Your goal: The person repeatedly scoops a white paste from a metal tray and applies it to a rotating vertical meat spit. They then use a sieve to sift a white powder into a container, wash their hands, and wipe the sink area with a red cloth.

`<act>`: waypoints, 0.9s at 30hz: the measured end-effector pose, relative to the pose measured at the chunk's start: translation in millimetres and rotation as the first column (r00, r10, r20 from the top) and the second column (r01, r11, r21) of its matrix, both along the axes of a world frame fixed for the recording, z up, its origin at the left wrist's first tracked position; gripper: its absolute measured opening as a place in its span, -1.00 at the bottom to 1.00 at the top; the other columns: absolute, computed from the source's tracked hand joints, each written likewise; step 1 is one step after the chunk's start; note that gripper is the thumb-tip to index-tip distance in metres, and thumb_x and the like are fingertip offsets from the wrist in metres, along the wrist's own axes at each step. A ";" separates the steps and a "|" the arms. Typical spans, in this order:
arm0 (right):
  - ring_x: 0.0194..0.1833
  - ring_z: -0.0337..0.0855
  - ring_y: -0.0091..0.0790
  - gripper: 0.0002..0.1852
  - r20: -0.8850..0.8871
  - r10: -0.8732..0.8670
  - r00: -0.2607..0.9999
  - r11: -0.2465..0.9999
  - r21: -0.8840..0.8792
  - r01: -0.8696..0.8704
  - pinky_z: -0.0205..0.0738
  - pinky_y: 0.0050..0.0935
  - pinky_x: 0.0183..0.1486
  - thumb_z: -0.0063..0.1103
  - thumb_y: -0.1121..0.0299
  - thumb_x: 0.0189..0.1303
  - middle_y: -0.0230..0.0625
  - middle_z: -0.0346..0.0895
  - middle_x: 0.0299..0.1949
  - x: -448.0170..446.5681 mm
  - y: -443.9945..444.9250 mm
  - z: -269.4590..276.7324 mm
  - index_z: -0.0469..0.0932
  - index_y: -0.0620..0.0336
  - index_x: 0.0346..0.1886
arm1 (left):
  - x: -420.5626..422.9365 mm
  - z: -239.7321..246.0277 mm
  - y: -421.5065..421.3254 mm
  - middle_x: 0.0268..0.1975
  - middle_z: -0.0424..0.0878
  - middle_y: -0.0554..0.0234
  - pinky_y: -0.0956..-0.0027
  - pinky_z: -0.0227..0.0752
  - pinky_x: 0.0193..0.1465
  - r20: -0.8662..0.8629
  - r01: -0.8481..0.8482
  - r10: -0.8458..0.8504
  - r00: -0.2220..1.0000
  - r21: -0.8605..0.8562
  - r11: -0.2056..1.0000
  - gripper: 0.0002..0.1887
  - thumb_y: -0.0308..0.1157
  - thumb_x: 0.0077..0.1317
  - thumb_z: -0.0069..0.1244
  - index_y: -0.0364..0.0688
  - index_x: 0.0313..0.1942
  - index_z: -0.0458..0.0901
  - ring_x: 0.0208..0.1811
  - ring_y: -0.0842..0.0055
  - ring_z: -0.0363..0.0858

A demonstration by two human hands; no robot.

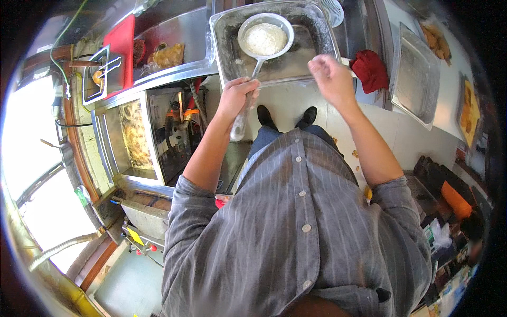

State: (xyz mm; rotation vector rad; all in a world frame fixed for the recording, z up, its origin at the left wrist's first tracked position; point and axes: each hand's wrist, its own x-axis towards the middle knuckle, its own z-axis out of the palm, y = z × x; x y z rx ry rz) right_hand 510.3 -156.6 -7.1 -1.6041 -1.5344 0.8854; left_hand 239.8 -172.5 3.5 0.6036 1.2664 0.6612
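My left hand [240, 96] grips the handle of a long-handled round metal strainer or ladle [258, 67]; its exact kind is hard to tell. A heap of white flour-like powder [266, 39] fills its bowl. It is held over a deep rectangular metal pan [307, 41], whose inside is dusted with white. My right hand [332, 79], slightly blurred, is by the pan's near right corner with its fingers curled. Nothing shows in it, but the inside of its palm is hidden.
Left are a red cutting board [121, 51], a metal container with tongs [96, 77] and a fryer-like basin [134, 134]. Right are a red cloth [370, 71], a perforated metal pan [416, 75] and fried-looking food [435, 41]. Crumbs [355, 153] lie on the floor.
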 end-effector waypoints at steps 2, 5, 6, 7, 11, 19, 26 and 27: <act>-0.44 0.66 -0.35 -0.58 -0.187 0.065 0.980 0.975 -0.195 -0.102 0.53 -0.36 -0.34 0.23 0.05 0.38 -0.23 0.65 -0.42 -25.2 -19.2 13.1 0.61 0.33 -0.17 | 11.7 3.1 2.1 -0.49 0.58 0.37 0.47 0.30 -0.47 -0.005 -0.033 0.033 0.999 0.013 0.999 -0.84 -0.35 0.38 0.07 -0.23 -0.35 0.62 -0.52 0.61 0.47; -0.53 0.58 -0.51 -0.57 -0.416 -0.042 0.908 0.863 -0.473 -0.177 0.45 -0.49 -0.44 0.21 0.04 0.40 -0.33 0.61 -0.46 -57.2 -43.7 35.3 0.62 0.32 -0.21 | 34.3 8.7 4.4 -0.49 0.57 0.33 0.44 0.30 -0.44 0.042 -0.104 0.101 0.994 0.052 0.993 -0.84 -0.41 0.37 0.07 -0.26 -0.39 0.57 -0.49 0.61 0.46; -0.55 0.56 -0.53 -0.57 -0.468 -0.098 0.878 0.826 -0.531 -0.191 0.43 -0.52 -0.46 0.21 0.04 0.40 -0.35 0.59 -0.46 -66.0 -47.7 41.8 0.61 0.32 -0.23 | 42.5 9.3 4.7 -0.49 0.56 0.31 0.42 0.31 -0.44 0.156 -0.154 0.150 0.976 0.014 0.988 -0.84 -0.42 0.37 0.08 -0.27 -0.38 0.56 -0.49 0.60 0.46; -0.57 0.54 -0.56 -0.57 -0.537 -0.148 0.831 0.791 -0.568 -0.226 0.41 -0.54 -0.48 0.21 0.03 0.41 -0.37 0.58 -0.47 -72.7 -51.4 47.4 0.61 0.31 -0.26 | 48.5 9.3 3.5 -0.49 0.56 0.30 0.41 0.32 -0.44 0.248 -0.207 0.212 0.945 -0.046 0.977 -0.84 -0.43 0.37 0.09 -0.27 -0.38 0.54 -0.49 0.59 0.46; -0.53 0.56 -0.50 -0.69 -0.641 -0.331 0.692 0.731 -0.638 -0.241 0.42 -0.49 -0.52 0.14 0.17 0.45 -0.32 0.58 -0.44 -87.3 -59.3 57.0 0.55 0.27 -0.23 | 61.3 1.4 0.0 -0.52 0.52 0.26 0.37 0.37 -0.51 0.326 -0.133 0.173 0.929 -0.141 0.981 -0.81 -0.36 0.40 0.09 -0.29 -0.32 0.55 -0.53 0.54 0.51; -0.61 0.36 -0.61 -0.89 -0.726 -0.438 0.529 0.737 -0.628 -0.252 0.28 -0.58 -0.62 0.01 0.42 0.44 -0.43 0.39 -0.46 -67.0 -67.6 61.5 0.43 0.25 -0.10 | 24.1 -8.9 5.6 -0.29 0.72 -0.03 0.25 0.54 -0.18 -0.485 0.382 -0.117 0.867 0.496 0.780 -0.67 -0.16 0.40 0.13 -0.31 -0.13 0.68 -0.30 0.29 0.70; -0.67 0.29 -0.70 -0.92 -0.621 -0.364 0.694 0.695 -0.677 -0.242 0.22 -0.68 -0.68 0.01 0.43 0.45 -0.46 0.38 -0.48 -78.0 -65.4 64.1 0.44 0.23 -0.14 | -66.1 -44.0 53.8 -0.11 0.65 -0.23 0.04 0.49 -0.03 -0.762 0.416 0.056 0.645 0.412 0.811 -0.50 -0.11 0.35 0.13 -0.40 0.03 0.51 -0.07 -0.06 0.65; -0.67 0.30 -0.70 -0.92 -0.661 -0.359 0.659 0.708 -0.653 -0.269 0.23 -0.68 -0.68 0.01 0.44 0.44 -0.46 0.38 -0.48 -80.9 -65.9 61.1 0.44 0.23 -0.13 | -67.2 -49.7 59.1 -0.15 0.67 -0.22 0.05 0.48 -0.04 -0.682 0.411 -0.069 0.728 0.354 0.840 -0.52 -0.13 0.34 0.14 -0.41 0.01 0.51 -0.09 -0.04 0.65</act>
